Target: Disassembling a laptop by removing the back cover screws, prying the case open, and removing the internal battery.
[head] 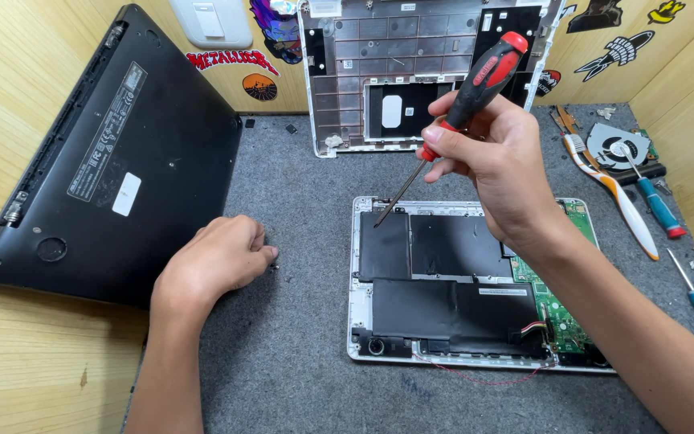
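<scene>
Grey felt mat (299, 362) covers the work surface, bounded by wooden walls with stickers at the far edge.

Opened laptop (459, 281) lies right of the mat's centre, with its black battery (443, 309) exposed and a green board (560, 309) along its right side. A thin red wire runs along its near edge.

Right hand (500, 173) is closed around the black-and-red handle of a screwdriver (459, 104). The shaft slants down to the left; the tip sits at the laptop's far left corner, at the battery's edge. Contact at the tip cannot be confirmed.

Left hand (218, 257) rests on the mat left of the laptop, fingers curled into a loose fist. A small dark screw (275, 266) lies at its fingertips; whether the fingers grip it cannot be told.

Black cover (114, 153) leans at the mat's left edge against the wall, just beside the left hand. White frame (427, 72) stands against the far wall.

At the mat's right edge: a toothbrush (612, 193), a fan (618, 146), and two blue-handled drivers (660, 207), one further toward the near right corner.
</scene>
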